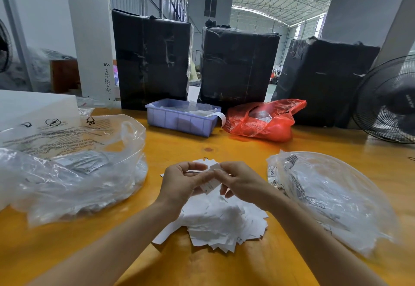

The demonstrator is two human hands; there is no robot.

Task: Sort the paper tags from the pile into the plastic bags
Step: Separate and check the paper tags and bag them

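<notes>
A pile of white paper tags (221, 222) lies on the yellow wooden table in front of me. Above it my left hand (179, 184) and my right hand (242, 182) meet, both pinching a small bunch of white tags (212, 174) between their fingertips. A clear plastic bag (74, 173) with printed text lies to the left of the pile, with tags inside. Another clear plastic bag (325, 193) lies to the right, also holding tags.
A lilac plastic bin (179, 119) and a red plastic bag (265, 119) sit further back on the table (202, 267). Three black-wrapped boxes (238, 65) stand behind them. A black fan (388, 99) is at the far right, a white block (33, 103) at the far left.
</notes>
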